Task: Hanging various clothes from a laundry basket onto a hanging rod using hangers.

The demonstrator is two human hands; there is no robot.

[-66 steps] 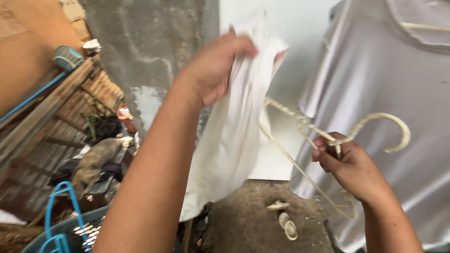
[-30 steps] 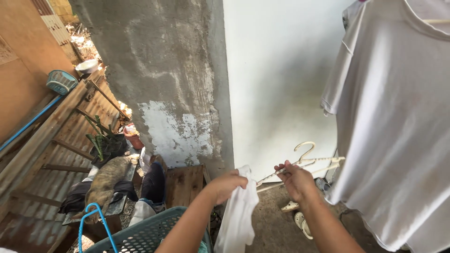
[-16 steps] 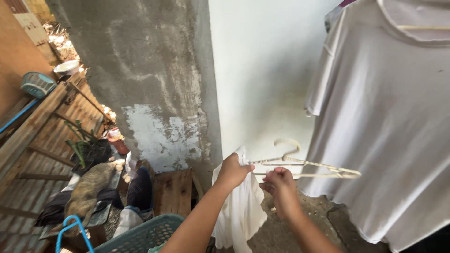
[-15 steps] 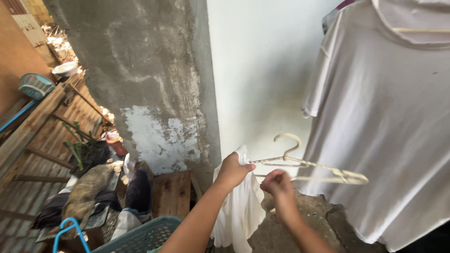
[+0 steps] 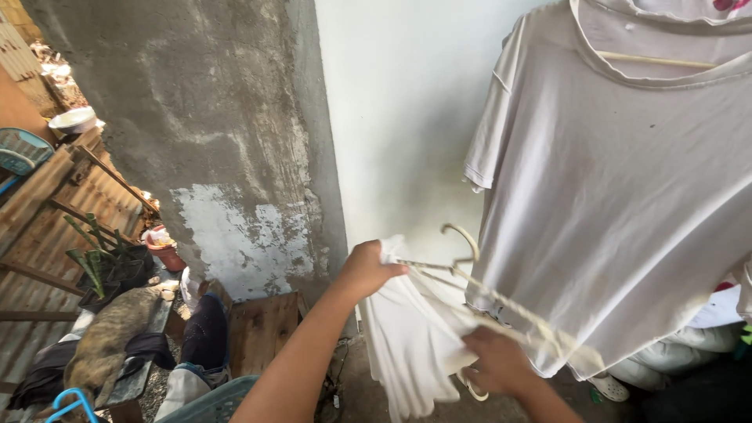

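The left hand (image 5: 368,268) grasps a white cloth (image 5: 407,329) together with the cream hanger (image 5: 478,294); the right hand (image 5: 497,362) grips the cloth lower. Near left, a teal basket (image 5: 215,395); its contents are not visible.

A bare, dusty concrete floor (image 5: 368,392) runs along the foot of a grey wall. On it stands a low wooden crate (image 5: 262,329), close against the wall. Left of the crate, a dark bundle of cloth (image 5: 205,333) rests on the ground, and further left a tabby cat (image 5: 110,345) lies on a low bench (image 5: 129,384) draped with dark fabric. A potted plant (image 5: 106,266) sits behind the cat. At the lower right, a pale sandal (image 5: 607,385) lies on the floor.
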